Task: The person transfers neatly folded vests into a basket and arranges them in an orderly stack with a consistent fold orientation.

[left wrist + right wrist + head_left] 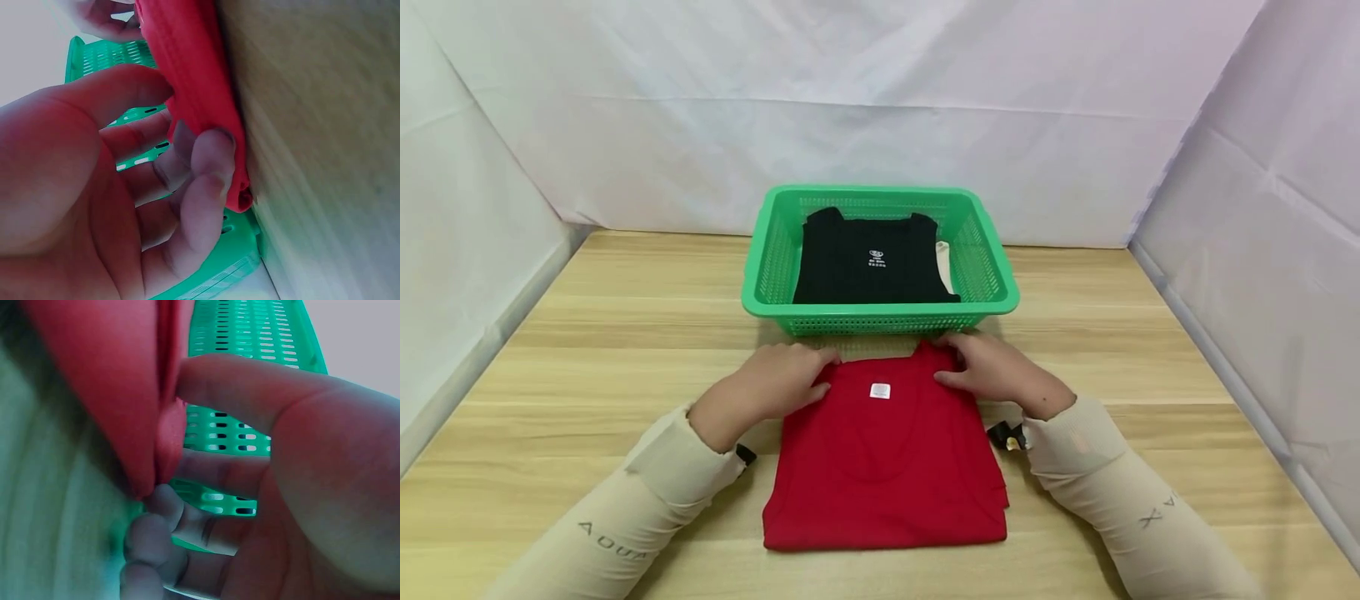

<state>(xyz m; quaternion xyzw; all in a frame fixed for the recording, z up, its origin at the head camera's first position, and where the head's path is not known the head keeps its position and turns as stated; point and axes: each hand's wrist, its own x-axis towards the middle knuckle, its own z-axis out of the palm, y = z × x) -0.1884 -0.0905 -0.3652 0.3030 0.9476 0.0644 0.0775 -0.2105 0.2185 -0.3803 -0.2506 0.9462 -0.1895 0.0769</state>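
A folded red top (880, 467) lies flat on the table, its scooped neckline and white label (880, 391) facing up. At its upper left corner my left hand (778, 383) holds the edge, with the thumb on the cloth and the fingers curled at its side in the left wrist view. My right hand (1000, 371) grips the upper right corner; in the right wrist view the thumb (231, 381) presses the red cloth (106, 369) and the fingers reach round its far end. Some fingertips are hidden behind the cloth.
Just beyond the top stands a green perforated basket (880, 310). Inside it lies a folded black top (872, 271) with white print, over a beige cloth (943, 267). White sheeting (865, 150) walls the wooden table (647, 300) at the back and both sides.
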